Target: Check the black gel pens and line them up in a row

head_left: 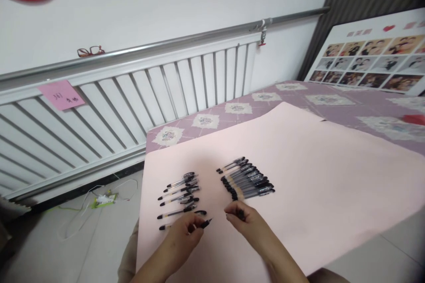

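The left hand [185, 233] pinches a black pen [206, 223] between thumb and finger, low over the pale pink tabletop [315, 163]; the pen's long axis runs toward 2 o'clock, pointed end away from the palm. From that point the fingers of the right hand [247, 221] lie just beside it, between 2 and 3 o'clock, across a narrow gap. The right thumb and forefinger are pressed together at the tips; whether they pinch anything there cannot be told, but the curled fingers grip a small dark piece [241, 215].

Loose pens [184, 197] lie at 11 o'clock from the left fingers, the nearest partly hidden by that hand. A packed row of pens [247, 179] lies at 1 o'clock from the right fingers, the nearer hand. Both sets run roughly 9 to 3 o'clock.

Print on the pens is too small to read. At 10 o'clock, on the radiator [154, 93], a pink note [62, 95] reads "361" above unclear characters; between 1 and 2 o'clock, a photo board [338, 37] carries blurred pink lettering.
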`<state>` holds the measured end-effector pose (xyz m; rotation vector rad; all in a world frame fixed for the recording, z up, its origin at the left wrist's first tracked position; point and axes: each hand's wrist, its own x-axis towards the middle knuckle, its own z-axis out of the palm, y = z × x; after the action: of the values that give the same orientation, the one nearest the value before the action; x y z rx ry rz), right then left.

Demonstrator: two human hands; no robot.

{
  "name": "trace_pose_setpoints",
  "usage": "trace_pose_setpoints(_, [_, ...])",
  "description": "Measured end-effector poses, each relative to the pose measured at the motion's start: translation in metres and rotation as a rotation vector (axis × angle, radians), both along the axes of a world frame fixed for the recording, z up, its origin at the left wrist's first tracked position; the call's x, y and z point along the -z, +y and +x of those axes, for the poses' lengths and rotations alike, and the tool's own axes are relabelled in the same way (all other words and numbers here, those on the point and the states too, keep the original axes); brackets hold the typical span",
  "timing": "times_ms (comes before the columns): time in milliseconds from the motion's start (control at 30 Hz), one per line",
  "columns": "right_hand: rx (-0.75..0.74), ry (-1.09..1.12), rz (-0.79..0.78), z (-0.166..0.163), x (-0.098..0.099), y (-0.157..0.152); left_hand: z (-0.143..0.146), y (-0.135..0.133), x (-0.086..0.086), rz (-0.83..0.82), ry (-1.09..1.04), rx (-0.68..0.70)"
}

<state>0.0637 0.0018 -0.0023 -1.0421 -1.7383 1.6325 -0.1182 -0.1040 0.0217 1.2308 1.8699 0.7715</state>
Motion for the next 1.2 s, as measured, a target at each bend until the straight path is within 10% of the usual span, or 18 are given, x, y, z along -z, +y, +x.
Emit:
trace_pose_setpoints(633, [-0.334,-0.695,0.610,-0.049,0.005,-0.035,-0.016,-0.031,0.022,-0.049,0.665,0.207])
trace_pose_setpoints(1200, [-0.275,-0.633,0.604,-0.045,0.007,-0.030,-0.015,-0.023,0.025,-0.023,0.684,0.212])
